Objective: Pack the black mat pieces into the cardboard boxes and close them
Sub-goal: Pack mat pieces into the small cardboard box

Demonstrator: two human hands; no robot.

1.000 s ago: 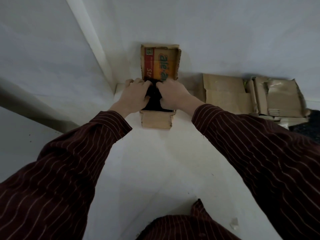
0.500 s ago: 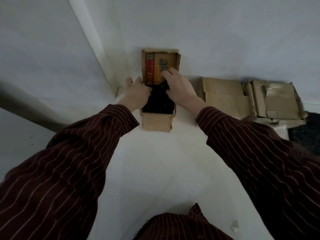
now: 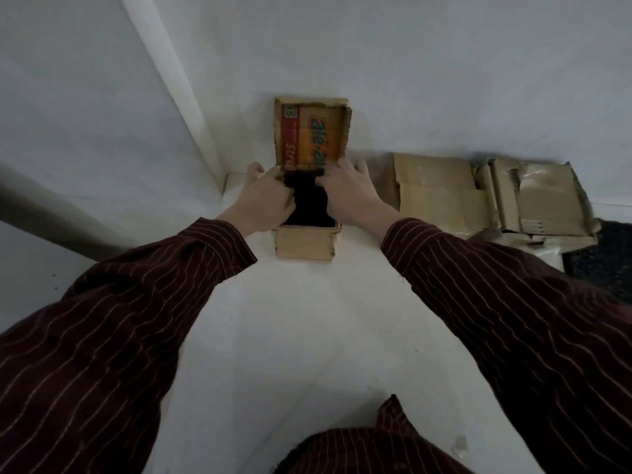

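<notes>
A small cardboard box (image 3: 304, 246) stands at the far end of the white surface, its printed lid (image 3: 313, 136) raised against the wall. Black mat pieces (image 3: 307, 200) fill the box. My left hand (image 3: 268, 200) lies on the left side of the mat with its fingers curled down onto it. My right hand (image 3: 349, 189) lies on the right side, fingertips pressing at the mat's far edge near the lid's hinge. How deep the mat sits is hidden by both hands.
Flattened and folded cardboard boxes (image 3: 485, 196) lie to the right along the wall. A dark mat (image 3: 602, 261) shows at the right edge. The white surface (image 3: 307, 336) stretches toward me; a wall corner (image 3: 191, 107) runs at the left.
My right hand came back from the lid down to the mat's right side. My left hand shifted slightly onto the mat. The view moved a little.
</notes>
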